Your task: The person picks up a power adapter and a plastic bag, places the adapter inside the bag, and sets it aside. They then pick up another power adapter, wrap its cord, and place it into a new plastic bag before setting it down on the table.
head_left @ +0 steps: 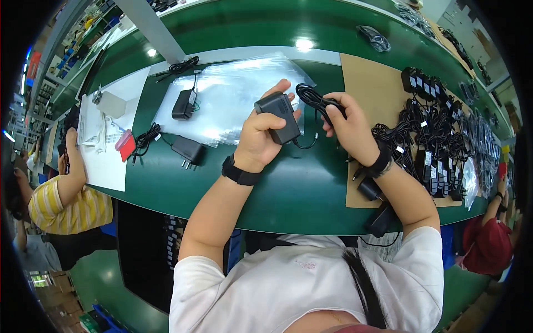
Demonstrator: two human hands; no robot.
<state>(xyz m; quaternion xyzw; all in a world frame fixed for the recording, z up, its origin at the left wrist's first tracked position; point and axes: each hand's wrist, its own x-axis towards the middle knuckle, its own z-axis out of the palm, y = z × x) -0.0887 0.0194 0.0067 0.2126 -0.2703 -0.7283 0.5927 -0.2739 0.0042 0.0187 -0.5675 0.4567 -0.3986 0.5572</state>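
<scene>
My left hand [264, 132] is closed round a black power adapter [279, 115], its thumb pressed on the casing. From the adapter's lower end a thin cord loops to the right. My right hand [350, 123] grips the coiled black cable [314, 95] between thumb and fingers, and the bundle sticks out toward the adapter. Both hands are raised over the green table [283, 180]. Behind my left hand lies a stack of clear plastic bags [227, 91]. One adapter [184, 104] rests on those bags, and another adapter [188, 149] with its prongs showing sits just left of my forearm.
On the right, a brown cardboard sheet [363, 72] bears a heap of black adapters and cables [425, 127]. White paper [114, 172] with a red-and-clear small item [126, 146] lies at the left. Co-workers sit on both sides, one in a yellow striped shirt [69, 202]. A metal post [150, 28] stands behind.
</scene>
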